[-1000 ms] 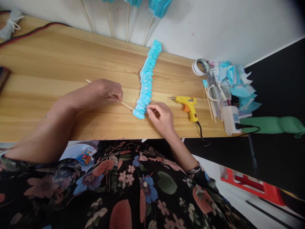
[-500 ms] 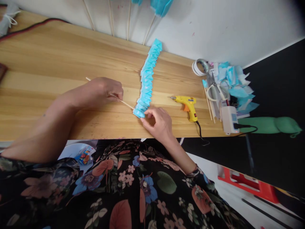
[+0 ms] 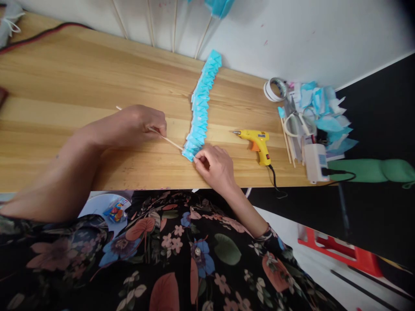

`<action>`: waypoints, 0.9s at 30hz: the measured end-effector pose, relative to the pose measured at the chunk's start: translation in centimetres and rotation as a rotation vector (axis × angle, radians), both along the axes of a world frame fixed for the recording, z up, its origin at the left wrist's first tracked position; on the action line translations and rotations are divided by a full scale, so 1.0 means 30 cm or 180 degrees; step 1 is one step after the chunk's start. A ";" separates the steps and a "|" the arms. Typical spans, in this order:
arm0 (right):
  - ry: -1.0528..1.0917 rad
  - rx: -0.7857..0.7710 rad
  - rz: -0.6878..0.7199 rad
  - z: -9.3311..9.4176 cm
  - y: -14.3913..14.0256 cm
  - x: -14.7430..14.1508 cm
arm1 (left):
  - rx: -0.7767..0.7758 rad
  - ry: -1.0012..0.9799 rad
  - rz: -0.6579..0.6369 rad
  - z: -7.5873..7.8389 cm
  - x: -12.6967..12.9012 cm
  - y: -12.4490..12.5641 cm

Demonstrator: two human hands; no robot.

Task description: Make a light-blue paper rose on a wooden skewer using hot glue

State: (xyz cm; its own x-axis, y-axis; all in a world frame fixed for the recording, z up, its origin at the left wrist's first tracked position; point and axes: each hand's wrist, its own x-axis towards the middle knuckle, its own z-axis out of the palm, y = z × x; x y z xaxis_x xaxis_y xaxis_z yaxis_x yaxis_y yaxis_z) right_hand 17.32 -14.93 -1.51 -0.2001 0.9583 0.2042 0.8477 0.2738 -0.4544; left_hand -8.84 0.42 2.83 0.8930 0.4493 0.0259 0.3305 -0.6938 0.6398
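illumination is bright, even and diffuse. the pale wooden tabletop (image 3: 81,77) shows only soft, faint shadows beneath the forearms. the white wall (image 3: 292,30) is nearly overexposed. wide-angle distortion bends the table edges; corners darken. focus is sharp centrally, softer at the periphery.

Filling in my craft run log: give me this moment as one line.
left hand: pinching wooden stick | right hand: fingers on near end of blue folded paper strip | glue gun: lying apart, right | surface: wooden table
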 end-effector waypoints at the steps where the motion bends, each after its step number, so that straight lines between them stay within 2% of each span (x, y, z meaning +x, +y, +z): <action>1: -0.0008 -0.0007 0.0006 0.000 0.000 0.000 | -0.0001 -0.0009 -0.0001 0.002 -0.001 0.001; 27: -0.0083 -0.0154 0.0079 0.007 0.002 0.006 | -0.0113 -0.0143 0.0009 -0.018 0.000 0.002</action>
State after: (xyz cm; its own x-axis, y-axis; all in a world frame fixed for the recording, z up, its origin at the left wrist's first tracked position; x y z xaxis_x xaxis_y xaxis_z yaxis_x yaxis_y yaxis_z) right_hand 17.51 -14.87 -1.30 -0.2285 0.9616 0.1521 0.8527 0.2731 -0.4454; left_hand -8.83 0.47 2.28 0.8900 0.4533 0.0500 0.3029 -0.6695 0.6783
